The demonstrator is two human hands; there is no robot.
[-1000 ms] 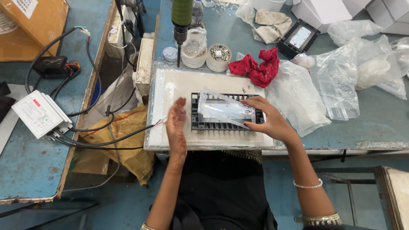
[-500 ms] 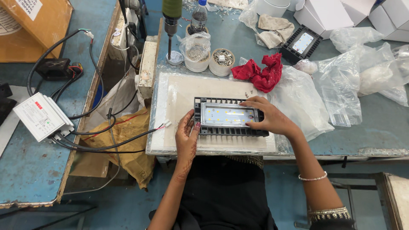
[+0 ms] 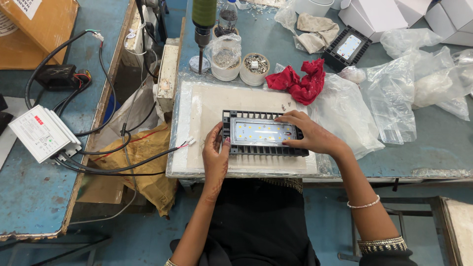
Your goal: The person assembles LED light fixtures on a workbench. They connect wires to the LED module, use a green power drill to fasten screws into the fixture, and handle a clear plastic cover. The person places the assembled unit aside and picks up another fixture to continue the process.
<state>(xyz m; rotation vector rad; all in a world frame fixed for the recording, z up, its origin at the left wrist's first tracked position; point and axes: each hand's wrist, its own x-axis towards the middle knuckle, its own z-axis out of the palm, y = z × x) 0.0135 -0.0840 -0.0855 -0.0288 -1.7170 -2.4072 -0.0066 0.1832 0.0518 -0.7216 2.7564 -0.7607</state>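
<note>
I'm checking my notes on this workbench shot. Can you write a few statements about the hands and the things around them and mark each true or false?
1. Both hands touch the black lamp housing. True: the left hand is at its left end, the right hand at its right end.
2. The red cloth lies on the lamp. False: it lies apart, behind it on the table.
3. Two white cups of small parts stand behind the white board. True.
4. The lamp sits in a plastic bag. False: it lies bare on the board.
5. The right hand holds a screwdriver. False: it holds no tool.

Head camera, looking down, workbench (image 3: 433, 143) near
</note>
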